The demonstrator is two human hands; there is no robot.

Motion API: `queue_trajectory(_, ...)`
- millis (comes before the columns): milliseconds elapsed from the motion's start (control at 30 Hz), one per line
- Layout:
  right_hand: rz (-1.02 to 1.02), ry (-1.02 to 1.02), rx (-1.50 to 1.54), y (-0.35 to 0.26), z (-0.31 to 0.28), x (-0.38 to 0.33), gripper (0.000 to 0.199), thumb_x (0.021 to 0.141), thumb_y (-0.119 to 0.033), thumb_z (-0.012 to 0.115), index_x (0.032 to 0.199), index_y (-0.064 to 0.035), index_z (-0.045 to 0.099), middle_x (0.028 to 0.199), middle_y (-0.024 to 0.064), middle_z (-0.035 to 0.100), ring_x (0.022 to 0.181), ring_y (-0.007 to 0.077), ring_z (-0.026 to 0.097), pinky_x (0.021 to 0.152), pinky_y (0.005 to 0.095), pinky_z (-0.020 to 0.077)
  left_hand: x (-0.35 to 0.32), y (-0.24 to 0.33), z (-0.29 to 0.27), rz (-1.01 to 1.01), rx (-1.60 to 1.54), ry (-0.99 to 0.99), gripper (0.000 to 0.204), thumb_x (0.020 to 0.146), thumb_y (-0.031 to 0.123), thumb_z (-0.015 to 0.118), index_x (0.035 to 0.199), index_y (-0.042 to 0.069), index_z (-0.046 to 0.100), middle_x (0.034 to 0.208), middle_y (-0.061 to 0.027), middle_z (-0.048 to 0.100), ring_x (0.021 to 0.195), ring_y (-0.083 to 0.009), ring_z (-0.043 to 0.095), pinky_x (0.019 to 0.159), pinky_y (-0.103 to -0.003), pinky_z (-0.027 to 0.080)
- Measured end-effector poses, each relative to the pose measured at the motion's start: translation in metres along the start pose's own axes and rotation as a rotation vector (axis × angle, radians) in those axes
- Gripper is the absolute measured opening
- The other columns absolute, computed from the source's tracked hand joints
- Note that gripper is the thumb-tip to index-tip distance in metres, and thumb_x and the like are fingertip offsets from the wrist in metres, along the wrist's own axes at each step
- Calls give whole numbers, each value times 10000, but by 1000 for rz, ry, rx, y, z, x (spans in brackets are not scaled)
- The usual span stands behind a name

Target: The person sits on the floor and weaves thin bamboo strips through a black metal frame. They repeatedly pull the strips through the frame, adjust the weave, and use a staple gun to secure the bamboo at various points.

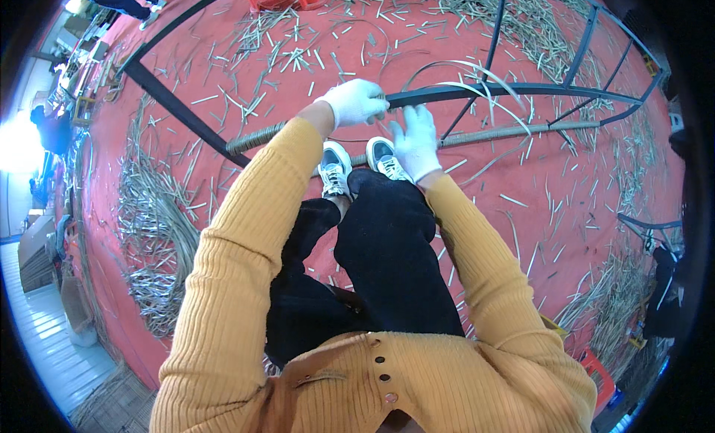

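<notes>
Mustard sleeves reach down to a dark metal frame [477,90]. Left hand [356,101] curls around its bar; right hand [415,141] lies flat, fingers together, on pale cane strips [477,79] — one lower bar [257,138] is wrapped, most stay bare.

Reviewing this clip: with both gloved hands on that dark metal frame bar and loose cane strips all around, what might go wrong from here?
1. The long cane strip arcs loosely above the frame bar; it may spring free, since the right hand lies open rather than gripping.
2. Cut cane offcuts litter the red floor around the shoes, so footing may slip.
3. The left hand grips the bar beside the wrapped section, where a strip end might jab it.
</notes>
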State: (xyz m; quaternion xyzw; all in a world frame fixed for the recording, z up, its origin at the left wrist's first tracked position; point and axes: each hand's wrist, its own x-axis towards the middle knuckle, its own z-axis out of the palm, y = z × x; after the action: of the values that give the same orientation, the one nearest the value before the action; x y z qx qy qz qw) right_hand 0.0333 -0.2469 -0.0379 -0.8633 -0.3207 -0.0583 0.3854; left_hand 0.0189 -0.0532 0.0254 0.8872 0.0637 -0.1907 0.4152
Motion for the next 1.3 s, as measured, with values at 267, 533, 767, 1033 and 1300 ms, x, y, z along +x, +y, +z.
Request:
queue_trajectory(267,349,-220,607,-28,-50,51,373,981,-317,527,865,-23,724,813,135,717,790,240,684,777,381,521,-30,-3,49,247,89,717,222,945,273,589,1068,116,689,946,-137,713,901,-359,689,766,-456,541)
queue_trajectory(533,43,37,-276,-25,-29,108,301,921,-337,640,900,-45,715,841,109,713,847,284,692,800,418,509,-23,19,62,220,451,729,214,921,272,622,1052,110,674,926,-114,690,875,-321,686,773,-482,517)
queue_trajectory(767,641,-40,1191,4,-7,-9,260,984,-100,558,1232,-25,573,851,40,625,751,124,616,667,272,487,-7,18,23,-10,185,200,334,936,403,584,1112,144,701,1027,-124,725,976,-360,681,831,-458,534)
queue_trajectory(1033,167,-380,412,47,-72,-83,202,1009,-166,556,926,-2,640,780,62,586,714,156,562,656,315,462,-19,21,37,74,419,365,329,984,392,545,1152,138,668,1035,-112,729,965,-336,699,820,-479,541)
queue_trajectory(1300,1425,-142,379,15,-282,-352,476,1057,-410,478,751,-60,576,630,17,538,510,129,477,479,292,378,-24,9,36,212,445,432,291,994,358,542,1122,121,651,1033,-120,712,978,-346,683,840,-478,533)
